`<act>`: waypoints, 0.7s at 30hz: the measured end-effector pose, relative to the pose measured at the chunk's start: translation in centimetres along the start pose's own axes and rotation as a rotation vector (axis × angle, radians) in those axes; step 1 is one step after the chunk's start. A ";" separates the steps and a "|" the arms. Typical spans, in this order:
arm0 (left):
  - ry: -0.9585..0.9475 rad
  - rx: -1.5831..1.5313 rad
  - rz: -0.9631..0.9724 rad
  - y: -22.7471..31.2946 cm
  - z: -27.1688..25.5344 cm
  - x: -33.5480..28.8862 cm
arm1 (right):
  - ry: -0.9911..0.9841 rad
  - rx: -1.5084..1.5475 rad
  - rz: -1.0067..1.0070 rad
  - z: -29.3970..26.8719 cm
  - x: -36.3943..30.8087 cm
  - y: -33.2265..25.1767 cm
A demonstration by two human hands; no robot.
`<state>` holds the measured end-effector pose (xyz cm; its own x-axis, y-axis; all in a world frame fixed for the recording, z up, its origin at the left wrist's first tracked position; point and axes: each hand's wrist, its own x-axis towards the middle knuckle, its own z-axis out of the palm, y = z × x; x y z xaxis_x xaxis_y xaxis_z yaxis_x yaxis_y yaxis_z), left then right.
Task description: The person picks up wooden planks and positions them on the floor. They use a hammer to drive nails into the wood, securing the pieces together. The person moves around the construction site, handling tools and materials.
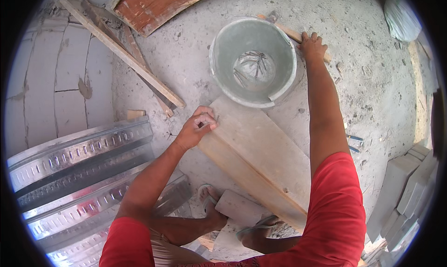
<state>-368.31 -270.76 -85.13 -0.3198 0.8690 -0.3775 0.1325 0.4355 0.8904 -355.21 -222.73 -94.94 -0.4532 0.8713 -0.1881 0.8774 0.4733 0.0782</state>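
Note:
My left hand (198,126) is closed in a pinch at the edge of a wooden board (260,141). A thin dark nail (217,120) shows at its fingertips. The board slants from the bucket down toward my right arm. My right arm reaches far forward, past the right side of a grey-green bucket (221,53). There my right hand (313,47) is closed over the wooden handle of a hammer (291,33), which lies on the ground partly behind the bucket rim. Several loose nails (253,64) lie on the bucket's bottom.
Ribbed metal sheets (84,150) are stacked at the left. Timber strips (135,67) and a reddish wooden panel (156,9) lie at the back left. Blue-handled pliers (355,143) rest right of my arm. Grey blocks (396,188) stand at the right. A block (240,206) sits between my feet.

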 end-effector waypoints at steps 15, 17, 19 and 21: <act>-0.118 0.155 -0.037 2.0 -1.6 0.0 | -0.046 1.593 0.422 -6.6 -18.6 -2.3; -0.146 0.176 -0.007 2.1 -1.8 0.4 | -0.036 1.576 0.396 -5.8 -19.5 -2.9; -0.152 0.188 -0.006 2.5 -1.7 0.3 | -0.039 1.553 0.459 -5.8 -18.8 -3.3; -0.120 0.174 -0.016 1.9 -1.4 -0.2 | -0.010 1.573 0.541 -7.1 -18.8 -3.8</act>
<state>-369.31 -270.49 -83.02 -0.2105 0.8791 -0.4276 0.2918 0.4740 0.8307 -351.14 -239.96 -84.73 -0.0685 0.8767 -0.4762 0.2165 -0.4529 -0.8649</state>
